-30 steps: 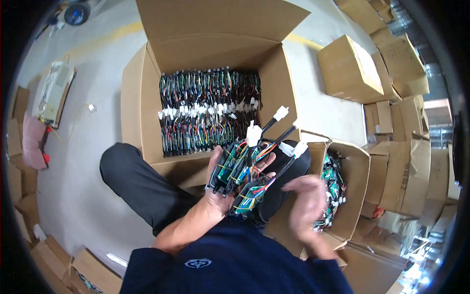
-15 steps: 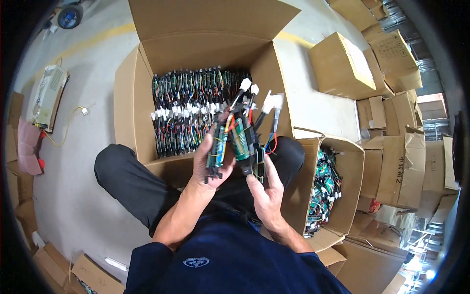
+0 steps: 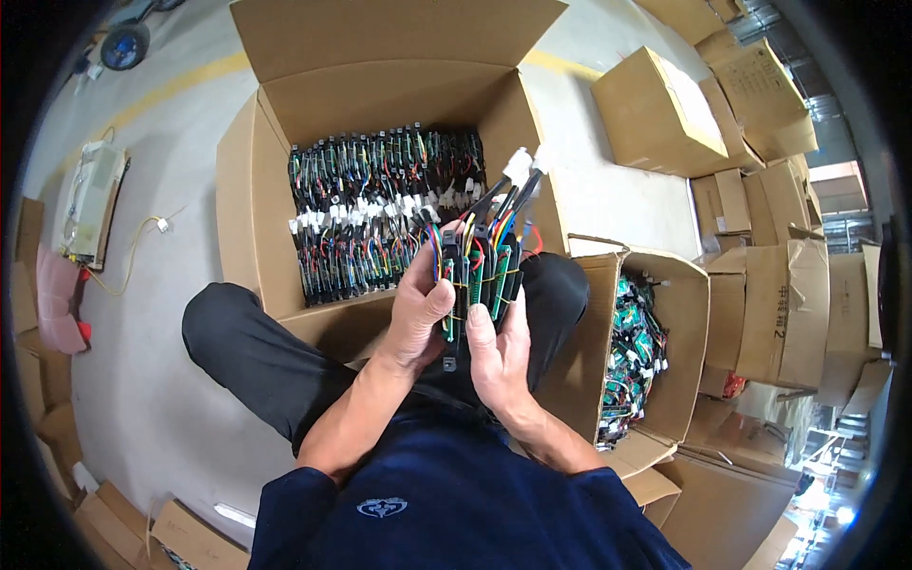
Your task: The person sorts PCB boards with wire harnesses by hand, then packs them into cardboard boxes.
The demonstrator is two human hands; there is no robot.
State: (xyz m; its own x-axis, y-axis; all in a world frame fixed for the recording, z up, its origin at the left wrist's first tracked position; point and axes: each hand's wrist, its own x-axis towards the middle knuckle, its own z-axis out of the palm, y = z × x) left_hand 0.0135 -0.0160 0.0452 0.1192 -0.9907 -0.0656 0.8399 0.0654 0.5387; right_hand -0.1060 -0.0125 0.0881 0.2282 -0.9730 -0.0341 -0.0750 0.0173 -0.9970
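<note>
A small stack of green circuit boards (image 3: 477,275) with black parts, coloured wires and white plugs is between my two hands, over my lap. My left hand (image 3: 418,309) grips the stack's left side, its thumb on the front. From the right, my right hand (image 3: 499,353) presses thumb and fingers on the same boards. The wires and white connectors (image 3: 518,166) point up and away from me. Ahead, a large open cardboard box (image 3: 249,180) holds tightly packed rows of similar wired boards (image 3: 356,157).
At my right stands another open carton (image 3: 686,332) with a loose heap of boards (image 3: 635,356). Several cardboard boxes (image 3: 655,109) are piled farther right. On the floor at left lie a beige metal device (image 3: 100,199) with a yellow cable and a pink cushion-like thing (image 3: 59,304).
The boards, split between my two hands before, are now pressed together in one stack. My right hand has moved slightly left, and the stack stands more upright.
</note>
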